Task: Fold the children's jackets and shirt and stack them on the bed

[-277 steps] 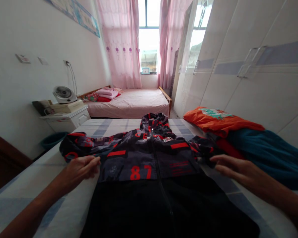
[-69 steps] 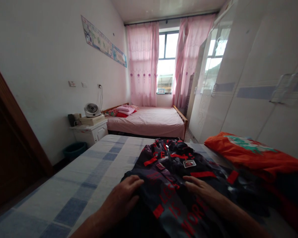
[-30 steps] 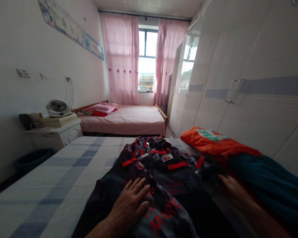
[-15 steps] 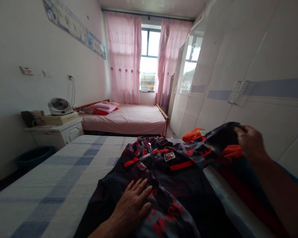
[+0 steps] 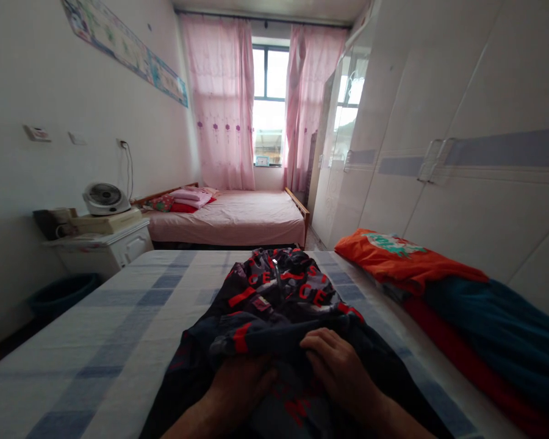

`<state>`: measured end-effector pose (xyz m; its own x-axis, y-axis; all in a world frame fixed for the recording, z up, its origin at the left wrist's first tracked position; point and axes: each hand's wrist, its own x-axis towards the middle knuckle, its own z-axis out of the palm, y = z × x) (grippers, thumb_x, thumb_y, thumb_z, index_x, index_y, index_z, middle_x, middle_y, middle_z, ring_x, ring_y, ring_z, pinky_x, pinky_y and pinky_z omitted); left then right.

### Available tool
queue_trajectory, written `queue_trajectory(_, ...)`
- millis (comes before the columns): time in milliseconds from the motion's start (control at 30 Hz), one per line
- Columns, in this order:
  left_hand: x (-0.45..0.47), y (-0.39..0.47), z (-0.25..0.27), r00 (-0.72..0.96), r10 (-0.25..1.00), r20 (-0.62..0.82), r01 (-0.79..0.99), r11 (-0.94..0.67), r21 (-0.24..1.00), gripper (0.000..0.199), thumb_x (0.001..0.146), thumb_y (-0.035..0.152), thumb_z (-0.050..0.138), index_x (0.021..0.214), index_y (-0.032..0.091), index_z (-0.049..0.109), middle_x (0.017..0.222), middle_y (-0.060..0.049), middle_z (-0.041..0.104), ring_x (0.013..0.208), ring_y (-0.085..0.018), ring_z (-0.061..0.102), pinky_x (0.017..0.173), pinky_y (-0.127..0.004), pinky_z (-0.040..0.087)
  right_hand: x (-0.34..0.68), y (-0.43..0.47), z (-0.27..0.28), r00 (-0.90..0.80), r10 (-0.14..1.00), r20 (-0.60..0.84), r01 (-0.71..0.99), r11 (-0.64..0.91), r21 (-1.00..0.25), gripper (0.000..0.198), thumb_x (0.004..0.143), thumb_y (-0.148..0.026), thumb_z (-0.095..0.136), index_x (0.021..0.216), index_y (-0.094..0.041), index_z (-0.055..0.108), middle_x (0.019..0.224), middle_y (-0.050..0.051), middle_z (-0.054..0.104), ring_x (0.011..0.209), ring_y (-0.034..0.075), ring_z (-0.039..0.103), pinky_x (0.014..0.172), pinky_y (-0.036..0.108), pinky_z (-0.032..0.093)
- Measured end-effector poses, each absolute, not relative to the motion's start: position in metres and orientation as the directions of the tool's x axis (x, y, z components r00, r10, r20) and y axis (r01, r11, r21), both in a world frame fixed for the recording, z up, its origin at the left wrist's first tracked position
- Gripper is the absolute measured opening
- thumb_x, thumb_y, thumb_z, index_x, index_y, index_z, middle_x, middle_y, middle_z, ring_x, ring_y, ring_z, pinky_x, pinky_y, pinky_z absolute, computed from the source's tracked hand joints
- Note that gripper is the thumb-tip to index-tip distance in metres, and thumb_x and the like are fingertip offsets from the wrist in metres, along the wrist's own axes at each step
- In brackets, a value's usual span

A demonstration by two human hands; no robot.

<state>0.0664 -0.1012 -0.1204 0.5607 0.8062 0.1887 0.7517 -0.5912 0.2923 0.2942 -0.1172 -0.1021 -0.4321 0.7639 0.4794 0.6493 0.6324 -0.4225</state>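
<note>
A dark zip-up jacket (image 5: pixel 201 360) with red lettering lies on its back on the bed in front of me, collar pointing away. One of its sleeves (image 5: pixel 269 335) is folded across the chest and covers the badge. My right hand (image 5: pixel 341 366) rests at that sleeve, its fingers curled on the fabric. Beneath the sleeve's lower edge, my left hand (image 5: pixel 238 384) lies on the jacket front, with most of its fingers hidden by the cloth.
The bed's striped sheet (image 5: pixel 119 341) extends around the jacket. On the right are an orange garment (image 5: pixel 393 259) and a dark blue one (image 5: pixel 498 329). White wardrobes (image 5: pixel 462 213) line the right wall. A fan (image 5: pixel 105 198) stands on a cabinet at left; a pink bed (image 5: pixel 238 213) is beyond.
My right hand has brought the sleeve from the far right inward across the jacket's chest. The orange garment is now uncovered. My left hand stays on the jacket front, now partly under the sleeve.
</note>
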Motion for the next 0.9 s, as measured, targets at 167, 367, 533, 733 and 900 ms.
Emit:
queue_trajectory(167,0.06,-0.102,-0.121,0.519,0.72,0.461,0.677,-0.675,0.292,0.022,0.087,0.018,0.045,0.092,0.021,0.067,0.088,-0.004,0.07,0.08,-0.018,0.066,0.075,-0.029,0.052,0.315,-0.099,-0.123,-0.129,0.889,0.439,0.668,0.405,-0.624,0.02,0.092,-0.023,0.039,0.089,-0.022,0.058,0.087,0.002,0.062,0.082,0.015,0.06,0.075,0.028,0.047)
queue_trajectory(367,0.048,-0.1,-0.107,0.387,0.516,0.765,0.747,-0.661,0.068,0.028,0.084,0.019,0.051,0.111,0.018,0.059,0.113,-0.012,0.06,0.106,-0.024,0.056,0.092,-0.039,0.043,0.319,-0.096,-0.12,-0.064,0.829,0.556,0.753,0.405,-0.518,0.035,0.086,-0.016,0.038,0.119,-0.023,0.048,0.127,0.006,0.05,0.112,0.017,0.052,0.096,0.033,0.042)
queue_trajectory(533,0.033,-0.087,-0.103,0.481,0.733,0.482,0.823,-0.567,0.042,0.055,0.071,0.029,0.067,0.123,0.019,0.054,0.122,-0.012,0.057,0.112,-0.03,0.054,0.097,-0.049,0.04,0.331,-0.09,-0.126,-0.033,0.889,0.456,0.823,0.283,-0.493,0.047,0.08,-0.011,0.036,0.126,-0.022,0.044,0.126,0.006,0.051,0.114,0.018,0.051,0.094,0.032,0.042)
queue_trajectory(733,0.023,-0.096,-0.08,0.496,0.568,0.657,0.818,-0.561,-0.132,0.028,0.088,0.017,0.042,0.105,0.023,0.063,0.088,-0.005,0.062,0.076,-0.017,0.061,0.065,-0.026,0.049,0.344,-0.089,-0.111,0.057,0.905,0.421,0.827,0.194,-0.529,0.021,0.078,-0.012,0.038,0.089,-0.02,0.054,0.093,0.004,0.058,0.088,0.016,0.058,0.08,0.026,0.042)
queue_trajectory(900,0.04,-0.139,-0.06,0.77,0.394,0.501,0.566,-0.785,-0.253,0.023,0.092,0.022,0.041,0.104,0.025,0.06,0.085,-0.002,0.065,0.067,-0.014,0.06,0.061,-0.022,0.046,0.37,-0.096,-0.094,0.057,0.947,0.315,0.939,0.056,-0.339,0.021,0.071,-0.008,0.04,0.082,-0.02,0.054,0.09,0.002,0.056,0.075,0.015,0.056,0.063,0.025,0.036)
